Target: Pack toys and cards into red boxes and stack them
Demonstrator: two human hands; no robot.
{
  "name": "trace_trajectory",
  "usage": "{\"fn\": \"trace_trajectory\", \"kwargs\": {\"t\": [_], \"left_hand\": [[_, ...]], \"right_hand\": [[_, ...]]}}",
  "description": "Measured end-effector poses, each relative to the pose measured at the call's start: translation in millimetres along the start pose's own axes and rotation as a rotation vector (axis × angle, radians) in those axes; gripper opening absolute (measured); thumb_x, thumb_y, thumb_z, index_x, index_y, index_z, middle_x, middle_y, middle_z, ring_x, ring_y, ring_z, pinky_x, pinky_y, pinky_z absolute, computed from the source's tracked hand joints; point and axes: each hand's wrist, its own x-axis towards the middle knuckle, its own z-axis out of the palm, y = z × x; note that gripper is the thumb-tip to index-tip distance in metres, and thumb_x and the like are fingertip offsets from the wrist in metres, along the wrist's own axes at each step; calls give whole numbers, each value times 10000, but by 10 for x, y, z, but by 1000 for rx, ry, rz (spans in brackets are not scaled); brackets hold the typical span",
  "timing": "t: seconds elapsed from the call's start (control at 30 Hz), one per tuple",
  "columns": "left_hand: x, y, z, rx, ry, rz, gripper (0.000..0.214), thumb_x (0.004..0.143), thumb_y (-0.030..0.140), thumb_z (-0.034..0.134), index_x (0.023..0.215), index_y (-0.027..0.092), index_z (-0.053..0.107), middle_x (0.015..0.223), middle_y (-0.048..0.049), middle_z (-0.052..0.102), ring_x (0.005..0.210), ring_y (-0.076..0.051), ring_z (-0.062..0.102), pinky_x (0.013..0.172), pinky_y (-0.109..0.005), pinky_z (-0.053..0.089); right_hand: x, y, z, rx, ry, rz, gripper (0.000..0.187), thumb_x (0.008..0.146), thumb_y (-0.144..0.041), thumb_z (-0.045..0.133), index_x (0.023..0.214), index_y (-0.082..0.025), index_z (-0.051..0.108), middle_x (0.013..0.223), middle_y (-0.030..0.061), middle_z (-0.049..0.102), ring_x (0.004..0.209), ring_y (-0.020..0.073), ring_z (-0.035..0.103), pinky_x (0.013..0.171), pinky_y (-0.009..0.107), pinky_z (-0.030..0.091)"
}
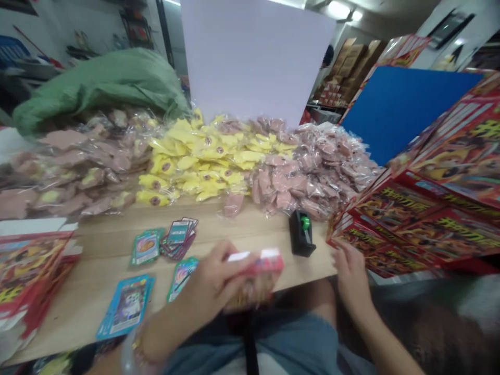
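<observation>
My left hand (213, 278) is closed around a small red box (269, 265), held over the table's front edge above my lap. Motion blur hides the print on its front, and white flaps show at its top. My right hand (350, 273) is apart from it, at the table edge beside the stacked red boxes (385, 224). Its fingers are loosely bent, and nothing shows in them. Trading cards lie in piles near my left arm: a blue pile (127, 307), a green-edged pile (146, 247), a fanned purple pile (179, 237) and another green pile (182, 276), partly behind my hand.
A black tape dispenser (300, 234) with green tape stands right of centre. Bagged yellow pieces (207, 156) and bagged pink pieces (312, 166) are heaped along the back. Flattened red cartons (31, 271) lie left. A green sack (105, 78) and white panel (253, 57) stand behind.
</observation>
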Motion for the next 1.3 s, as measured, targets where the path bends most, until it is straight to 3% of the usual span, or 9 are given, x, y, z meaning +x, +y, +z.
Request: {"fn": "trace_trajectory", "kwargs": {"t": [0.1,0.23,0.5,0.8,0.9,1.0,1.1,1.2,1.3], "left_hand": [[314,-116,57,156,162,129,317,865,256,462,1166,256,564,901,-64,509,824,-171,525,721,-299,479],[418,-314,306,180,-105,184,331,886,226,417,1196,239,531,1107,-96,562,974,-202,550,813,-325,484],[505,-425,105,296,-263,49,424,903,262,357,1327,255,359,1243,-76,533,1072,-231,538,891,-366,457],[464,-175,203,207,-235,97,465,854,137,382,1315,197,362,1236,-110,523,1118,-250,501,938,-370,410],[437,37,83,94,-265,124,524,831,166,447,1336,214,315,1196,-85,558,1074,-218,540,918,-317,432],[423,21,-137,-33,-216,-3,736,837,229,486,1402,175,18,1127,-88,598,967,-179,596,815,-260,482],[176,-373,-565,183,-153,-225,583,823,294,532,1338,197,276,1165,-75,573,1076,-195,530,908,-280,422],[-316,-973,-1064,351,-108,-417,319,777,221,562,1090,166,530,1186,-116,540,1118,-272,478,958,-394,359],[-750,-1443,-1349,444,-146,-546,312,668,146,637,971,153,561,1140,-118,557,1082,-283,489,940,-404,367]], "right_hand": [[617,208,-81,73,-68,328,328,774,-396,475,966,-138,543,908,150,591,755,250,622,630,464,510],[990,278,-15,205,-226,478,209,643,-341,620,655,-146,546,621,84,607,521,228,612,491,446,504],[352,385,91,360,-77,323,342,568,-513,634,541,-184,543,580,26,570,606,199,557,544,311,457],[-51,-604,959,597,-173,378,416,608,-581,583,538,-194,446,463,-43,394,423,102,346,418,245,283],[-69,-433,755,413,-60,266,480,462,-478,711,803,-184,543,728,32,573,667,197,525,552,284,415],[155,-199,534,235,-135,-8,541,630,-486,618,1089,-223,503,981,51,607,850,232,565,674,299,454],[460,-141,612,-71,-300,-64,445,723,-535,492,978,-185,594,816,74,650,765,272,598,644,351,463],[598,-415,1106,-423,-292,-273,436,753,-506,463,958,-155,622,885,160,643,848,363,577,709,490,431],[474,-958,1989,-451,-462,-678,392,827,-372,423,1156,-190,532,1179,168,548,1099,339,470,894,511,350]]}}
